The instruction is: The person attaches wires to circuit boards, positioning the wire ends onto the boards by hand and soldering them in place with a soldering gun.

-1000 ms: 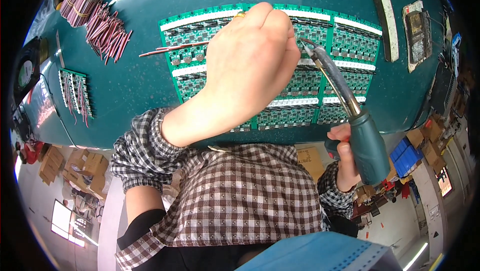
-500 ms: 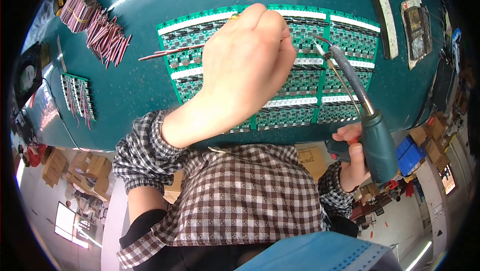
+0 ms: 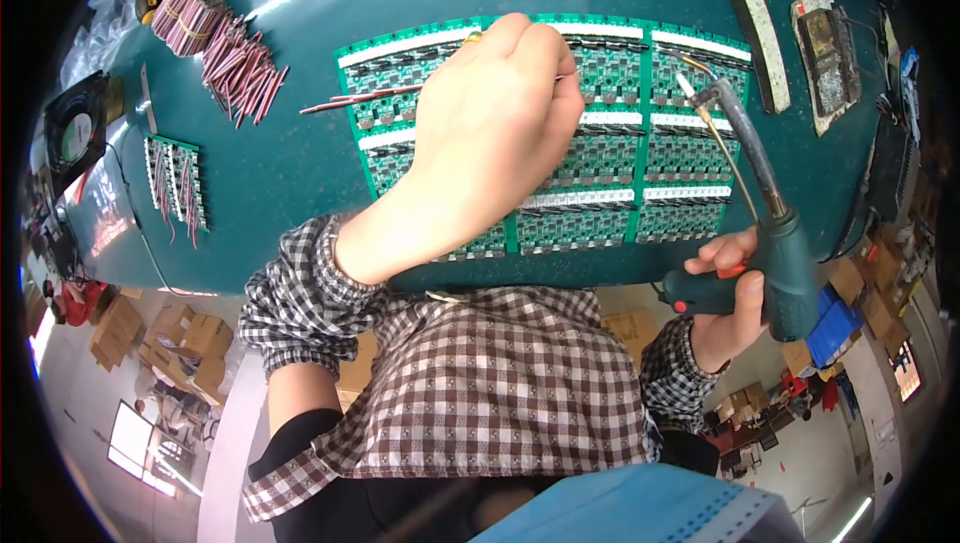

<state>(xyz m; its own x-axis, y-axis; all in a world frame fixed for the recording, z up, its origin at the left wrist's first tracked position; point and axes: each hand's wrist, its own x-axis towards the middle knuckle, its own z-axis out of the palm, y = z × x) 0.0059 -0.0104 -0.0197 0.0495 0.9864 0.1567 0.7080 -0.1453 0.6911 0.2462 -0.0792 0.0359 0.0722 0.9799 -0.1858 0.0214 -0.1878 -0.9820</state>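
My left hand (image 3: 495,128) is closed over the panel of green circuit boards (image 3: 580,158). Thin red and dark wires (image 3: 365,98) stick out from its left side; their other ends are hidden inside the fingers. A pistol-shaped soldering iron (image 3: 785,268) with a dark green body is gripped in my right hand (image 3: 735,278), beyond the panel's lower right corner. Its metal tip and the thin feed tube beside it point up and left, over the panel's right column. White connector strips and rows of black parts run across the boards.
Bundles of cut wires (image 3: 235,63) lie at the upper left. Below them is a small board (image 3: 178,183) with wires attached. A fan (image 3: 78,138) stands at the left edge. On the right are a pale strip (image 3: 755,28) and a soldering stand tray (image 3: 826,63).
My right hand has moved the soldering iron up and to the right, its tip shifting from the middle column toward the right column. My left hand keeps its closed hold over the boards.
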